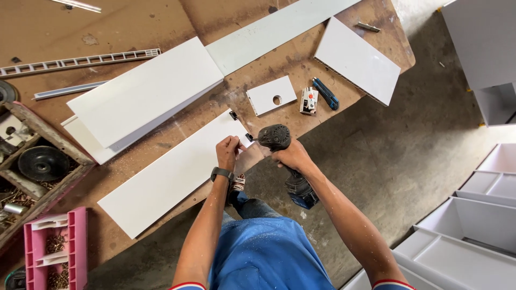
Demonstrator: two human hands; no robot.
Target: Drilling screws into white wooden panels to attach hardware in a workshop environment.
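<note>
My right hand [293, 157] grips a black and blue cordless drill [275, 137], its nose pointing left at the end edge of a long white panel [172, 174] lying on the brown workbench [134, 21]. My left hand [227, 151], with a dark wristwatch, pinches a small black fitting at that same panel end, right by the drill's tip. A second small black fitting [233, 115] sits on the panel's far corner.
More white panels [145, 88] lie stacked behind, plus a small white piece with a round hole [271, 95], a white and red gadget [308, 101] and a blue utility knife [325, 94]. A pink screw tray [54, 247] and a wooden parts box [43, 161] stand left. White cabinet parts [473, 215] stand right.
</note>
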